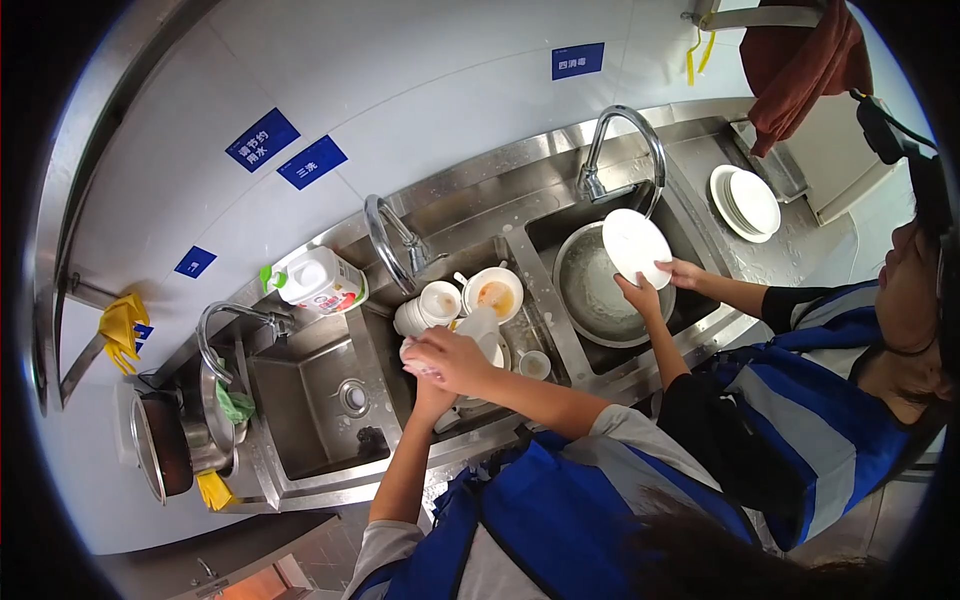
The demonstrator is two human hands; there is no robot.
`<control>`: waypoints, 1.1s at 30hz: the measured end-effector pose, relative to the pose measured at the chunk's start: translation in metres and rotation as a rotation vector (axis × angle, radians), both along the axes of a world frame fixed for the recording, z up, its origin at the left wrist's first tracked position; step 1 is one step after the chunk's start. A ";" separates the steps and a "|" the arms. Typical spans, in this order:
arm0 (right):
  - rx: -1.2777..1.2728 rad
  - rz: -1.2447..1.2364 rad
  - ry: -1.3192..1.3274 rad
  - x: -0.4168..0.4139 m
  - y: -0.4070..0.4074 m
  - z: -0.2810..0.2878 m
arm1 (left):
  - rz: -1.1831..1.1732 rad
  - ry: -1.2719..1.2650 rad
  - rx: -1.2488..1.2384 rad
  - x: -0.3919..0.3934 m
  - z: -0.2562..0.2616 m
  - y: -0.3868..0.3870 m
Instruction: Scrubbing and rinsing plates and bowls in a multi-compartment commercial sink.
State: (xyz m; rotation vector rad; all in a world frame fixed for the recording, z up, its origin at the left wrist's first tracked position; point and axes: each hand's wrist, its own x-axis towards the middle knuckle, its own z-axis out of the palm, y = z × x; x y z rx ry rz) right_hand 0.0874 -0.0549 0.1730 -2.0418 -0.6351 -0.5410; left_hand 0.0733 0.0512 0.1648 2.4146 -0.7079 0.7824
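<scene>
My right hand lies over my left hand above the middle sink. A pinkish-white patch shows beside the right fingers; I cannot tell whether it is a wet cloth or foam on the fingers. What the left fingers do is mostly hidden. Beneath and beyond the hands are stacked white cups, a white bowl with orange-yellow residue and a small white cup. A translucent, pale thing partly covers the dishes behind my right hand.
A co-worker's hands hold a white plate over a metal basin in the right sink. Stacked plates stand beyond. A detergent jug, curved faucet and left sink lie around me. Pots are far left.
</scene>
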 end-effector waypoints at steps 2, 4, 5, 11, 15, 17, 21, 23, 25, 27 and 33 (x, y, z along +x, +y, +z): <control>-0.054 0.032 0.019 0.005 0.005 -0.003 | -0.095 0.302 -0.491 -0.005 -0.008 -0.008; -0.001 -0.007 0.059 0.013 -0.001 -0.016 | -0.182 0.936 -0.824 -0.009 -0.024 0.013; 0.052 -0.047 0.097 0.019 -0.007 -0.021 | -0.181 0.934 -0.826 -0.013 -0.035 0.023; 0.183 -0.344 0.280 0.043 -0.057 -0.040 | -0.044 1.030 -0.890 -0.018 -0.027 0.030; 0.180 -0.170 0.179 0.029 -0.024 -0.022 | -0.091 0.972 -0.736 -0.006 -0.036 0.022; 0.181 -0.032 0.175 0.012 0.005 -0.011 | -0.156 0.769 -0.666 0.003 -0.040 0.016; 0.049 -0.024 0.152 0.023 -0.004 -0.018 | -0.133 0.896 -0.819 0.003 -0.044 0.023; 0.207 -0.140 0.169 0.036 -0.018 -0.013 | -0.093 1.009 -0.891 -0.004 -0.045 0.035; 0.212 -0.291 0.217 0.055 -0.040 -0.039 | -0.024 1.034 -1.015 -0.009 -0.033 0.032; 0.189 -0.373 0.299 0.060 -0.059 -0.055 | 0.017 1.018 -1.084 -0.011 -0.024 0.034; 0.085 -0.387 0.453 0.020 -0.052 -0.054 | 0.188 0.900 -1.335 0.012 -0.021 0.039</control>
